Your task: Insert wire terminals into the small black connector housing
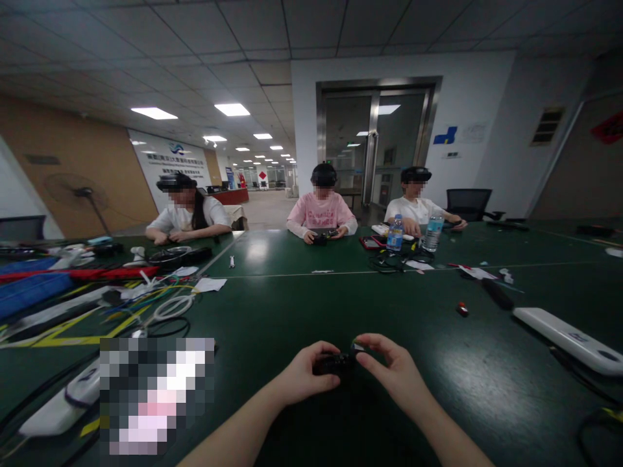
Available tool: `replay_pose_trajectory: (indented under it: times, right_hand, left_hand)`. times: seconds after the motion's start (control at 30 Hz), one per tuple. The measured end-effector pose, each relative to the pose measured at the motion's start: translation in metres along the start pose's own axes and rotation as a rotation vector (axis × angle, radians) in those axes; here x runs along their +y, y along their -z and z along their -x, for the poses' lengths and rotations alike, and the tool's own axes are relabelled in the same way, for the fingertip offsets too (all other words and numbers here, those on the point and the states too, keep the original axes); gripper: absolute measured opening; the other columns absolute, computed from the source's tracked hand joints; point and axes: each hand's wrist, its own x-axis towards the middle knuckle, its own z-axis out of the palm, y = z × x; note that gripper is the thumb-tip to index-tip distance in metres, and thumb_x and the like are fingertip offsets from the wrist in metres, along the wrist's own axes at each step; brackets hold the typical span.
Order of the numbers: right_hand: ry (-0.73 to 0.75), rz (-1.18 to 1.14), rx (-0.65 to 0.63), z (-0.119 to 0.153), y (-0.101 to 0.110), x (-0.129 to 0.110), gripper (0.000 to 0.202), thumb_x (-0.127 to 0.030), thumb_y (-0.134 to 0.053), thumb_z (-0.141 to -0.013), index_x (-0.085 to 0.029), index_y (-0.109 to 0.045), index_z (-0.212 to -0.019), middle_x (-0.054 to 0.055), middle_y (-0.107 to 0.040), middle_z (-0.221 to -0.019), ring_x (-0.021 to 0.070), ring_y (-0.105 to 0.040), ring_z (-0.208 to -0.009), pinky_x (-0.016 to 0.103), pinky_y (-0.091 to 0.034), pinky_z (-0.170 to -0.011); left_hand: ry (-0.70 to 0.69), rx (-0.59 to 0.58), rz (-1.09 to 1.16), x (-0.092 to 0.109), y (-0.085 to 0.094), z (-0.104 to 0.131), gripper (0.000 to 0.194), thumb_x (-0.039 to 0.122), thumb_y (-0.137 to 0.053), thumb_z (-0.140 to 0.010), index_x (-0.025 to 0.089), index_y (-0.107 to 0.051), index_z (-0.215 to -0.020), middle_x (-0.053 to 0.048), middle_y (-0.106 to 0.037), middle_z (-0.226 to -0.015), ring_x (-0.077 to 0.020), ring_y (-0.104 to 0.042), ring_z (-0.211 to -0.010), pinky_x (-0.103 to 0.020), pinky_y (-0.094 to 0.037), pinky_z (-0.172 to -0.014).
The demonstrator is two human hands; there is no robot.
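Your left hand [311, 375] is closed around a small black thing [337, 364], near you, mid-table [272, 311]. Your right hand [389, 363] pinches a tiny piece [359, 348] by its right end.

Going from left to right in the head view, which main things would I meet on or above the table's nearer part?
Blue tray, coiled white cable, left hand, small black object, right hand, small red item, long white device.

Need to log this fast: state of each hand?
Left hand: holding a small black object.
Right hand: pinching a small piece beside it, identity unclear.
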Motion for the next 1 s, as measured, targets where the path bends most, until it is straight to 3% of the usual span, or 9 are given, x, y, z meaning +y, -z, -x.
replay_pose_trajectory:
  times: [0.37,0.73,1.0]
  right_hand:
    - [0.038,0.074,-0.183,0.007,-0.014,0.002,0.018,-0.019,-0.067,-0.070,-0.028,-0.070,-0.086,0.003,-0.066,-0.102,0.0255,-0.060,-0.101,0.042,-0.045,-0.092]
    - [0.123,0.267,-0.209,0.010,-0.011,-0.001,0.022,-0.017,-0.064,-0.072,-0.032,-0.068,-0.088,0.001,-0.066,-0.105,0.0268,-0.058,-0.103,0.043,-0.043,-0.092]
    - [0.077,0.381,-0.322,0.010,-0.011,-0.003,0.022,-0.017,-0.060,-0.075,-0.027,-0.064,-0.095,0.002,-0.063,-0.110,0.0218,-0.057,-0.104,0.036,-0.043,-0.093]
  left_hand:
    - [-0.023,0.015,-0.018,-0.003,0.000,0.000,0.043,0.019,-0.070,-0.071,0.019,-0.054,-0.110,-0.004,-0.061,-0.102,-0.0202,-0.059,-0.092,-0.036,-0.047,-0.083]
    - [-0.020,0.005,-0.035,-0.001,-0.002,-0.001,0.041,0.018,-0.069,-0.070,0.017,-0.055,-0.109,-0.005,-0.060,-0.101,-0.0195,-0.058,-0.091,-0.034,-0.047,-0.081]
    - [-0.026,-0.004,-0.086,-0.001,-0.003,-0.001,0.040,0.016,-0.067,-0.070,0.016,-0.054,-0.108,-0.004,-0.060,-0.100,-0.0199,-0.058,-0.093,-0.034,-0.046,-0.082]
